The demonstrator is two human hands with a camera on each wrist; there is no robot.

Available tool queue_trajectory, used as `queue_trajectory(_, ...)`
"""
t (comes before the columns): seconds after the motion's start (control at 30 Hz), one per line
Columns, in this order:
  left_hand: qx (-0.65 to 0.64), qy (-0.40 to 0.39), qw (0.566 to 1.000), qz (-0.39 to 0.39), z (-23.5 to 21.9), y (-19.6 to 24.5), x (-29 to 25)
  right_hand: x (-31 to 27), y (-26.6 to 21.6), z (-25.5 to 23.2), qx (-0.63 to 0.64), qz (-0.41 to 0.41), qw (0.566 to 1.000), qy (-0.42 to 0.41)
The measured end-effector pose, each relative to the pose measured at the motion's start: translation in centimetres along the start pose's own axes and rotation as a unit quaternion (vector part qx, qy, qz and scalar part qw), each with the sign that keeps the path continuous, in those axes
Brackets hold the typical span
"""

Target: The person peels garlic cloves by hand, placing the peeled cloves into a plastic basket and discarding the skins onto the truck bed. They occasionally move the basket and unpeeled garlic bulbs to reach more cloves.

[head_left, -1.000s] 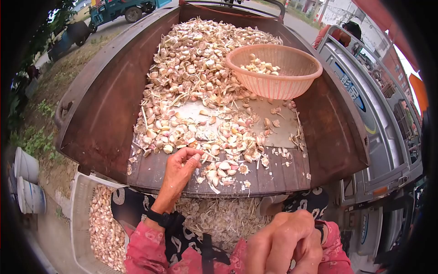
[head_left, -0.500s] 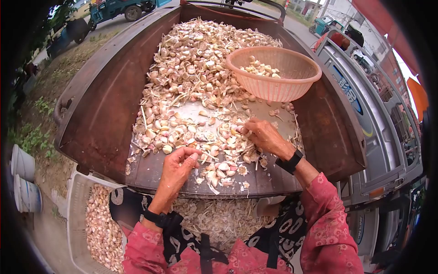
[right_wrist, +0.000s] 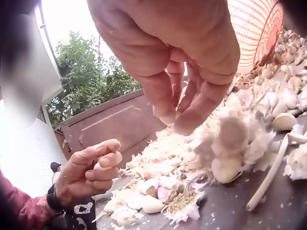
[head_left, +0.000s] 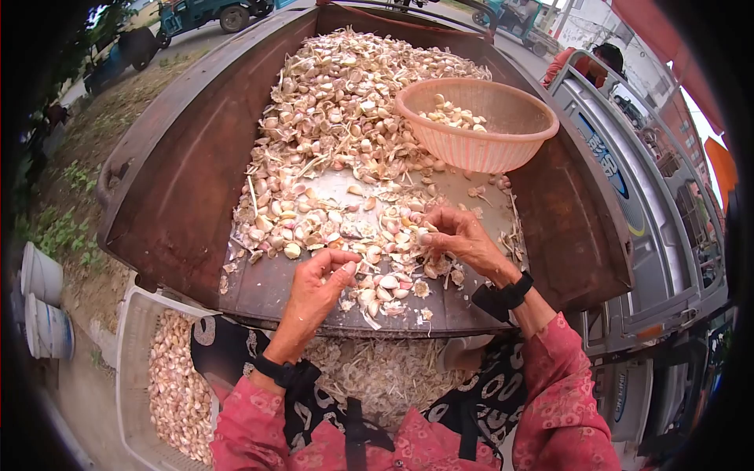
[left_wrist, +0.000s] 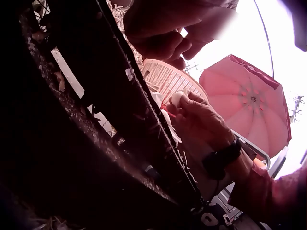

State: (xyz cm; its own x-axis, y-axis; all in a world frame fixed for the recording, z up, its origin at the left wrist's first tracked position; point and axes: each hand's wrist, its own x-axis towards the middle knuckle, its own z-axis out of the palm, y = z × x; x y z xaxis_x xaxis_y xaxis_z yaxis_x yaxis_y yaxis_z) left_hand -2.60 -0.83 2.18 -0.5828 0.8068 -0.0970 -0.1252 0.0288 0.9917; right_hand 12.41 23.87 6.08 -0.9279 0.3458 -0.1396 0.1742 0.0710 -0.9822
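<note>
My right hand (head_left: 463, 239) pinches a pale garlic clove (left_wrist: 180, 98) between thumb and fingertips, low over loose cloves and papery skins. The right wrist view shows that hand from behind, its fingertips pointing down. My left hand (head_left: 318, 286) hovers by the front edge of the cart bed with fingers loosely curled and thumb near the index finger; nothing shows in its grasp. Between the hands lies a small group of cloves (head_left: 383, 289) with bits of skin. Behind them a large heap of garlic cloves (head_left: 338, 102) fills the far part of the bed.
A pink plastic basket (head_left: 491, 149) holding some cloves stands at the right of the heap. Rusty metal walls (head_left: 173, 173) flank the bed. Below left sits a white crate (head_left: 129, 377) of cloves; dry skins (head_left: 377, 377) lie under the front edge. A grey vehicle (head_left: 628, 204) is at right.
My right hand came up from close to the camera to the cloves, then drew slightly back toward the front edge with a clove in its fingertips. The left hand barely moved.
</note>
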Motion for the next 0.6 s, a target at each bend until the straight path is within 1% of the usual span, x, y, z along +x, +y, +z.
queue_trajectory(0.07, -0.002, -0.013, 0.998, 0.054, 0.7, -0.4, -0.1, -0.2, 0.1, 1.9, -0.022, -0.025, 0.999, -0.012)
queue_trajectory(0.1, 0.001, -0.01, 0.999, 0.05, 1.1, -0.3, -0.3, -0.5, 0.1, 3.2, -0.028, -0.037, 0.999, -0.014)
queue_trajectory(0.13, 0.009, -0.017, 0.998, 0.062, 1.5, -0.2, -0.4, -0.7, -0.1, 4.8, 0.029, -0.025, 0.999, -0.037)
queue_trajectory(0.17, 0.018, -0.024, 0.997, 0.075, 1.7, 0.0, -0.4, -0.9, -0.8, 6.1, -0.013, -0.025, 0.999, -0.022)
queue_trajectory(0.2, 0.074, -0.03, 0.994, 0.07, 1.6, 0.1, -0.4, -0.9, -1.0, 7.2, -0.038, -0.048, 0.998, -0.011)
queue_trajectory(0.23, 0.077, -0.028, 0.994, 0.069, 1.5, -0.2, -0.4, -0.8, -1.0, 8.2, -0.063, -0.07, 0.996, 0.001)
queue_trajectory(0.27, 0.047, -0.017, 0.997, 0.063, 1.5, -0.6, -0.2, -0.4, 0.0, 8.8, -0.066, -0.109, 0.992, 0.009)
queue_trajectory(0.3, 0.016, -0.008, 0.998, 0.058, 1.5, -1.0, 0.0, -0.3, 0.1, 9.4, -0.065, -0.11, 0.992, 0.009)
queue_trajectory(0.33, -0.04, -0.007, 0.996, 0.074, 1.6, -1.2, 0.2, -0.3, 0.2, 10.0, -0.034, -0.104, 0.994, 0.007)
queue_trajectory(0.37, -0.039, -0.007, 0.996, 0.074, 1.4, -1.2, 0.1, -0.2, 0.3, 10.3, -0.003, -0.097, 0.995, 0.006)
queue_trajectory(0.4, -0.054, -0.007, 0.997, 0.061, 1.1, -1.2, 0.1, -0.3, 0.0, 10.3, 0.047, -0.077, 0.996, -0.018)
queue_trajectory(0.43, -0.068, -0.008, 0.996, 0.048, 0.9, -1.0, 0.0, -0.3, -0.2, 10.1, 0.047, -0.077, 0.996, -0.017)
queue_trajectory(0.47, -0.068, -0.009, 0.996, 0.048, 0.6, -0.8, 0.0, -0.3, -0.3, 9.7, 0.093, -0.037, 0.995, -0.008)
queue_trajectory(0.5, -0.139, -0.032, 0.99, 0.015, 0.2, -0.7, -0.1, -0.4, -0.4, 9.3, 0.138, 0.003, 0.99, 0.001)
queue_trajectory(0.53, -0.209, -0.055, 0.976, -0.016, 0.1, -0.5, -0.2, -0.6, -0.9, 9.0, 0.151, 0.018, 0.988, 0.021)
queue_trajectory(0.6, -0.224, -0.06, 0.972, -0.026, 0.2, 0.5, -0.6, -1.0, -0.5, 8.2, 0.154, 0.026, 0.987, 0.023)
